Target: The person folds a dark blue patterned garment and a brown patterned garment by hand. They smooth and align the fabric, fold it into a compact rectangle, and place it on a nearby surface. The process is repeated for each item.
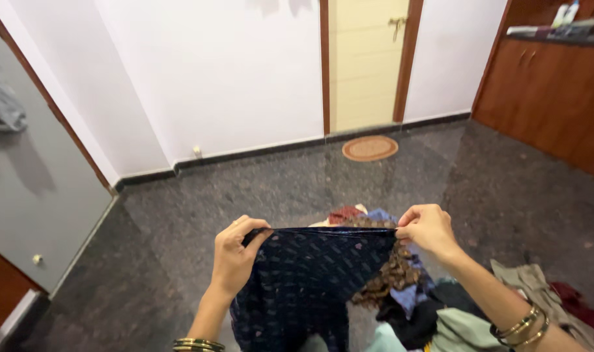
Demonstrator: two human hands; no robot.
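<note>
Bare forearms, gold-and-green bangles (pixel 521 327) on the right wrist, similar bangles (pixel 198 344) on the left.

Left hand: the left hand (pixel 235 255) pinches the top left corner of a dark blue patterned cloth (pixel 306 280).
Right hand: the right hand (pixel 427 228) grips the top right corner; the upper edge is stretched straight between both hands.
Cloth: it hangs down in front of the person.
Wrists: bangles (pixel 523 326) on both.
Behind the cloth: a pile of mixed clothes (pixel 440 306) on the dark stone floor (pixel 245 189).
Far side: a round mat (pixel 370 148) before a cream door (pixel 365 62).
</note>
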